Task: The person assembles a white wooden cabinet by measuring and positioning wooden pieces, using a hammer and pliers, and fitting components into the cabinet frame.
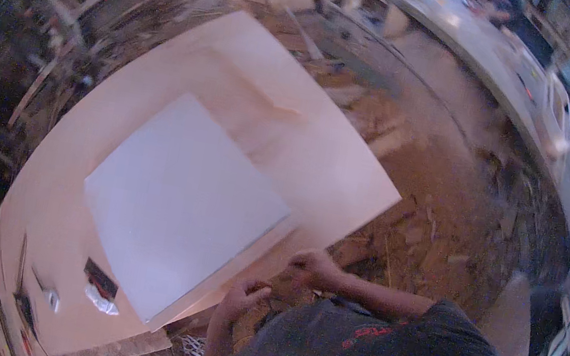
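Note:
A smooth white rectangular panel [188, 207] lies flat on a larger pale wooden sheet [339, 149]. Both my hands are held in front of my body, just off the sheet's near edge and apart from the panel. My left hand [244, 300] has its fingers curled in toward the thumb. Slightly farther right, my right hand [315, 269] is closed with its fingers bunched. Blur and dim light hide whatever either hand may hold.
At the sheet's left lie a dark block-shaped item [101, 275], crumpled clear plastic [102, 300], a small white object [53, 300] and thin dark tools [24, 307]. Wood scraps [434, 242] litter the brown floor. A long cluttered bench [468, 46] runs along the far right.

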Demonstrator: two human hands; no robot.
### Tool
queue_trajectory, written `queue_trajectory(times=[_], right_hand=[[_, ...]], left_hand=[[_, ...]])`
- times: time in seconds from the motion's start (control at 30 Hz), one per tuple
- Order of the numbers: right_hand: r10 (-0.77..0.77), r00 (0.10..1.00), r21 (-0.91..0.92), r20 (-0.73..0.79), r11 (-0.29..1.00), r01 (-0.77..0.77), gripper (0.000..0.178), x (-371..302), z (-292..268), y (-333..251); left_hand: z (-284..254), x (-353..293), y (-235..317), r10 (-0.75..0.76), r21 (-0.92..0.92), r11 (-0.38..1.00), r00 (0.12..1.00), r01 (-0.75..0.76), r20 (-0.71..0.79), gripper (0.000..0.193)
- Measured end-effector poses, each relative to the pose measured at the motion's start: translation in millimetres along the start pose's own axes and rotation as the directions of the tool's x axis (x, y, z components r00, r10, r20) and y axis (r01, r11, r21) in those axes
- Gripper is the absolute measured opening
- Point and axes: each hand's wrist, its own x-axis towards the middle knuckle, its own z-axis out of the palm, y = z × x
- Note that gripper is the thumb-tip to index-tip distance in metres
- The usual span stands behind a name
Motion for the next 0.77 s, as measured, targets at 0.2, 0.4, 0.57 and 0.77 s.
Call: queue_trajectory(times=[0.2,0.4,0.57,0.77], right_hand=[[0.269,0.674,0.224,-0.688,0.962,-0.155,0.017,-167,-168,127],[0.308,0.376,0.271,-0.874,0.951,-0.149,0.021,-318,-268,256],[0.305,0.312,0.269,-0.9,0.951,-0.153,0.017,-391,-372,263],[-0.215,0.146,-0.211,-0.966,0.977,0.04,0.036,-348,-596,174]], left_hand=[[121,143,41,0.166,0.173,0.978,0.939,-0.117,-0.301,0.023],[166,292,97,0.828,0.931,0.094,0.548,-0.352,0.124,0.024],[218,353,258,0.689,0.618,0.698,0.571,-0.36,-0.446,0.03],[205,342,510,0.818,0.201,0.496,0.377,-0.845,-0.436,0.037]])
